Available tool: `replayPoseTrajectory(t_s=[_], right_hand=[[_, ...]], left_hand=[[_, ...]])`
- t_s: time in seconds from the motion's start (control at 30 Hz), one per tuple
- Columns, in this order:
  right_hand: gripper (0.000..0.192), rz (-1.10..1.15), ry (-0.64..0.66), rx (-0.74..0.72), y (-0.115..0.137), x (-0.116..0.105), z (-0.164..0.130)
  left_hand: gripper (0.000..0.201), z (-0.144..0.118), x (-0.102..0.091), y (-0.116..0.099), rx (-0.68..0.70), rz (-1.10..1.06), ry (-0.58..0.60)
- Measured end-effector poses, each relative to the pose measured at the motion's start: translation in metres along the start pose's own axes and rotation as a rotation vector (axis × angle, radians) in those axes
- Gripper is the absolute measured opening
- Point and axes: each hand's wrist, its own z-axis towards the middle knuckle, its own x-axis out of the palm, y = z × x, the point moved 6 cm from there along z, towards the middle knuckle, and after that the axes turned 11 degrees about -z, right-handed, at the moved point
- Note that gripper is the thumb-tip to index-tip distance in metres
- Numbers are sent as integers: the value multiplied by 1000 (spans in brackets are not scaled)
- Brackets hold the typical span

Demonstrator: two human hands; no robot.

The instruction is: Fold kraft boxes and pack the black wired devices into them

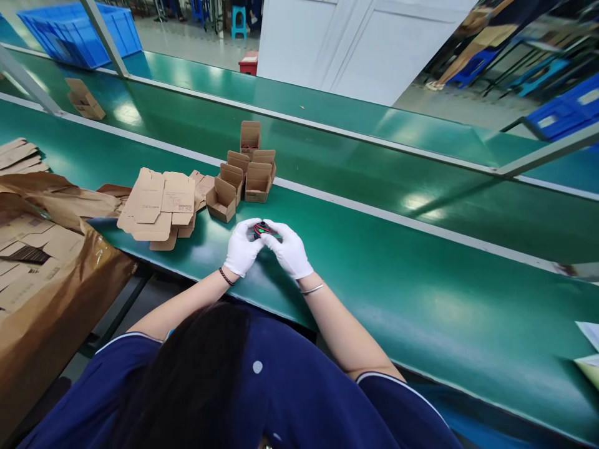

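Green surface (397, 280), open boxes (257, 182) beside flat cartons (152, 199). Left hand (242, 249) and right hand (291, 251) both grip a small black part (262, 231).

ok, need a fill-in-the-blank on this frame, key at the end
1. The left hand and right hand are gloved in ____.
2. The small dark item with red wire is held by ____ hands.
3. Flattened cartons lie to the ____ of the open boxes.
4. The large bin at upper left is coloured ____.

Missing words: white; both; left; blue
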Motion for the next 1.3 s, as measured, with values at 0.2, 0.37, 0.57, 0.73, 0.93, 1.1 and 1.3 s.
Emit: replayPoseTrajectory(t_s=[0.2,0.37,0.57,0.73,0.93,1.1,1.3], right_hand=[[40,303,-119,258,-19,15,6],[41,477,-105,351,-27,23,8],[39,413,-136,289,-27,13,5],[28,341,-136,192,-18,2,2],[18,369,-99,124,-12,11,-7],[18,188,-129,44,-16,15,-19],[11,105,-88,-265,-4,8,-16]], left_hand=[[62,-1,-7,-21,135,348,196],[65,-7,-18,-24,96,321,302],[76,-6,-14,-17,-99,165,306],[71,-2,-4,-14,-201,-4,334],[67,-3,3,-18,-200,-22,354],[82,-6,6,-27,-165,-1,394],[52,-4,4,-25,-223,-98,385]])
